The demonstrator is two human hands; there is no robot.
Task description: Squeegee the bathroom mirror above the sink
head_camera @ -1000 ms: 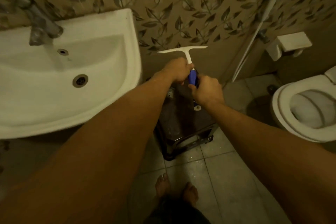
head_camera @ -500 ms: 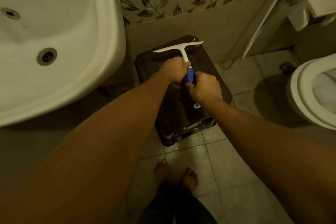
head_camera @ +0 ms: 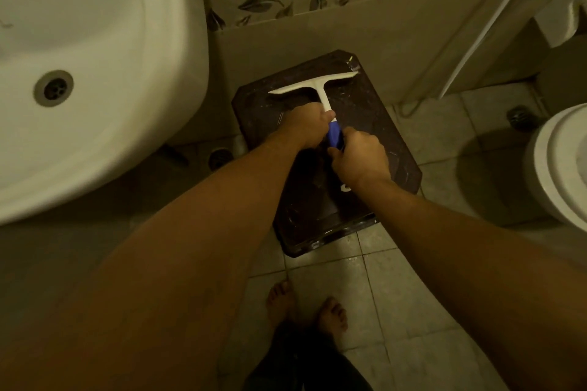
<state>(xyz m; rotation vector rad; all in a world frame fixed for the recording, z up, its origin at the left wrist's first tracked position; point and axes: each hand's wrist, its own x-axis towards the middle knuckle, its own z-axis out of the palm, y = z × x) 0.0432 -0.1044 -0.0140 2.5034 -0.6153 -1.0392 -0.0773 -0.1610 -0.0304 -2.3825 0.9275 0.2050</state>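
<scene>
White T-shaped plastic squeegee (head_camera: 320,90) with a blue handle sits at the centre of our view. Its blade bar lies toward 12 o'clock, and we hold it over a dark rectangular stool (head_camera: 392,143) on the pale tiled floor (head_camera: 413,311). Our left hand (head_camera: 306,128) is curled round the white stem just above the blue. Our right hand (head_camera: 360,159), at 5 o'clock from it, is closed round the blue end, so both are clamped on the tool. The white ceramic sink (head_camera: 181,73) fills the 10 o'clock corner, and a white toilet (head_camera: 559,162) edges in at 3 o'clock. The mirror is out of sight above us, so we cannot tell how much glass is done. We judge this the readying step. To do it well, we should settle one firm hand on the blue handle and keep the blade edge off the streaked stool top. Then we lift the tool to the mirror's top edge and draw down in straight, overlapping strokes.
</scene>
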